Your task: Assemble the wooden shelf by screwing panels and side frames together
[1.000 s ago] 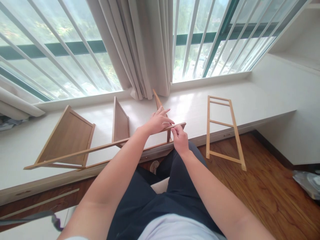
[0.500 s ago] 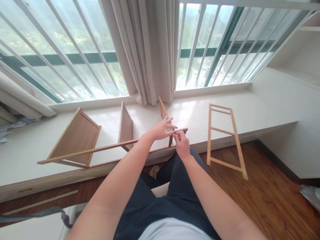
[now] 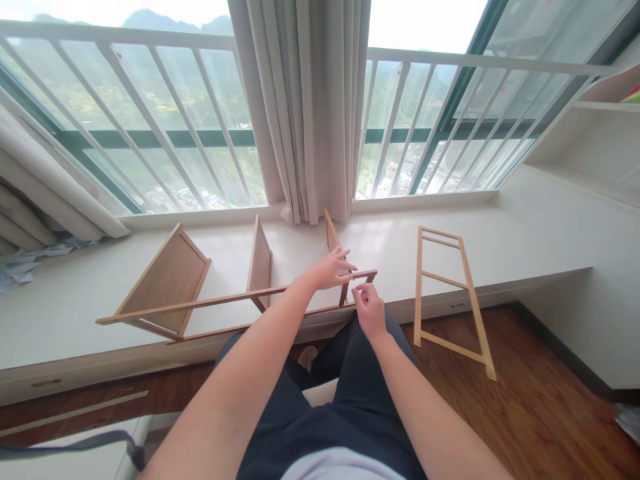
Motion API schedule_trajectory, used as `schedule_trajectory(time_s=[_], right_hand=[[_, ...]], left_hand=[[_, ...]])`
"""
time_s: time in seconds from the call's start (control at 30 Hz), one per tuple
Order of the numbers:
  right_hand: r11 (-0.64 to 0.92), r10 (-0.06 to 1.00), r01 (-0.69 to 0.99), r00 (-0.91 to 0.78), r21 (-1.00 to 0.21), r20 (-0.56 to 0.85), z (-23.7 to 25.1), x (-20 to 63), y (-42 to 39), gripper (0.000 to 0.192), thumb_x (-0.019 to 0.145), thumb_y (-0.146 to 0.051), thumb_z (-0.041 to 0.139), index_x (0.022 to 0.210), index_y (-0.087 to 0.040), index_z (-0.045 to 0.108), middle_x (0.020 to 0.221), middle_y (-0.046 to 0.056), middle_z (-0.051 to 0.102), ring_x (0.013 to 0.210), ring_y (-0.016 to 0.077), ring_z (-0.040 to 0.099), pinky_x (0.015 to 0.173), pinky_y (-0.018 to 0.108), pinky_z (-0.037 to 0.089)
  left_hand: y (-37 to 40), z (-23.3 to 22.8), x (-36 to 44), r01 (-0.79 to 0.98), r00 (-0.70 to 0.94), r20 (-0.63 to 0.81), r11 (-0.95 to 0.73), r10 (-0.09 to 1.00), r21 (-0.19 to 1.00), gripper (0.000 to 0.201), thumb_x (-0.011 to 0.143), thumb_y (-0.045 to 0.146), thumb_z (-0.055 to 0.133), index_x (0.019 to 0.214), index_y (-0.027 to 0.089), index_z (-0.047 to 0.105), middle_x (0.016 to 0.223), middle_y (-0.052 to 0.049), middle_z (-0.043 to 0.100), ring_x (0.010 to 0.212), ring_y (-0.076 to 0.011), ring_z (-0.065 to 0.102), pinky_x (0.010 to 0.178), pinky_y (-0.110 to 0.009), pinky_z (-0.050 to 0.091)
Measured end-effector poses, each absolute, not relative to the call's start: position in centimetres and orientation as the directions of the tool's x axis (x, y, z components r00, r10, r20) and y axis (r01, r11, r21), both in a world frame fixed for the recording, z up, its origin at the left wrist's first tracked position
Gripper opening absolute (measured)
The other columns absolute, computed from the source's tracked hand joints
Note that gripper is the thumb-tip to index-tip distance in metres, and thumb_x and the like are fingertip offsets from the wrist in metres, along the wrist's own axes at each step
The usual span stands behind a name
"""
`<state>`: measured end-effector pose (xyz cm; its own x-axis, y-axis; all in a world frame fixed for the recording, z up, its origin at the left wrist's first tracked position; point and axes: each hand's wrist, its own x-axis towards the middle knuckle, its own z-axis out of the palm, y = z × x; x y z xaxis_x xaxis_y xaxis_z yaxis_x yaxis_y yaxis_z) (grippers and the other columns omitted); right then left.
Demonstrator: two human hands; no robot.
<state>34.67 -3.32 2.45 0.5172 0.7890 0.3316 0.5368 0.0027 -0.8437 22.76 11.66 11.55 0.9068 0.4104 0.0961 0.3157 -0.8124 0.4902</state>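
Observation:
A wooden shelf frame (image 3: 197,305) lies on its side along the white window ledge, with panels standing up from it. My left hand (image 3: 330,270) is at the frame's right part, beside the smallest panel (image 3: 332,233). Its fingers are stretched and spread over the wood; the thumb side is partly hidden. Just below the frame's end rail (image 3: 365,274), my right hand (image 3: 369,308) hovers close by, apart from the wood. Its fingers are curled together in a pinch, and whatever they may hold is too small to make out.
A separate ladder-like wooden frame (image 3: 420,300) leans against the ledge (image 3: 390,243) at the right, its feet on the wooden floor (image 3: 540,393). A curtain (image 3: 310,113) hangs behind the shelf frame. A white surface with a dark strap (image 3: 100,437) is at lower left.
My right hand has drawn back slightly from the end rail, where its fingertips were touching. My left hand stays on the frame. The camera has tilted up a little.

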Motion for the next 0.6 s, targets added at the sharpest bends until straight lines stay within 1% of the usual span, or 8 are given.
schedule_trajectory(time_s=[0.1,0.23,0.33,0.47,0.6], right_hand=[[-0.010,0.800,0.521,0.516,-0.853,0.306,0.2,34.4,-4.5,0.024,0.091,-0.046,0.051,0.095,-0.022,0.055,0.060,-0.007,0.040,0.055,0.0162,0.045,0.061,0.028,0.036],[-0.091,0.858,0.432,0.491,-0.897,0.149,-2.7,34.2,-4.9,0.029,0.085,-0.044,0.056,0.102,-0.021,0.048,0.058,-0.009,0.038,0.053,0.0178,0.046,0.058,0.029,0.037],[-0.117,0.891,0.398,0.448,-0.910,0.081,-3.8,34.2,-4.3,0.032,0.084,-0.044,0.056,0.103,-0.021,0.046,0.058,-0.009,0.040,0.055,0.0192,0.049,0.059,0.030,0.038],[-0.100,0.914,0.365,0.401,-0.926,0.059,-4.2,33.8,-3.7,0.028,0.085,-0.042,0.052,0.102,-0.021,0.046,0.063,-0.006,0.046,0.060,0.0198,0.052,0.061,0.031,0.039],[-0.043,0.936,0.328,0.345,-0.944,0.077,-4.3,33.3,-3.7,0.020,0.087,-0.037,0.047,0.101,-0.022,0.045,0.068,-0.005,0.048,0.064,0.0195,0.052,0.065,0.031,0.040]], left_hand=[[11.8,11.3,22.7,0.300,0.910,0.112,-0.819,0.400,0.489,0.036,0.091,0.043,0.058,0.121,0.028,0.070,0.158,-0.008,0.033,0.150,-0.0329,0.016,0.119,-0.047,0.026],[12.0,11.1,22.6,0.289,0.911,0.115,-0.812,0.396,0.507,0.041,0.089,0.049,0.060,0.122,0.028,0.070,0.159,-0.007,0.032,0.151,-0.0326,0.014,0.119,-0.048,0.025],[12.1,11.1,22.6,0.293,0.911,0.106,-0.807,0.399,0.513,0.046,0.085,0.054,0.064,0.122,0.027,0.070,0.160,-0.008,0.030,0.151,-0.0340,0.013,0.119,-0.049,0.025],[12.1,11.0,22.7,0.305,0.907,0.105,-0.809,0.408,0.502,0.051,0.081,0.057,0.068,0.122,0.027,0.071,0.159,-0.009,0.031,0.151,-0.0341,0.013,0.119,-0.049,0.025],[11.9,11.3,22.7,0.327,0.902,0.109,-0.826,0.418,0.460,0.046,0.084,0.056,0.064,0.121,0.029,0.071,0.157,-0.009,0.036,0.150,-0.0324,0.018,0.118,-0.048,0.027]])
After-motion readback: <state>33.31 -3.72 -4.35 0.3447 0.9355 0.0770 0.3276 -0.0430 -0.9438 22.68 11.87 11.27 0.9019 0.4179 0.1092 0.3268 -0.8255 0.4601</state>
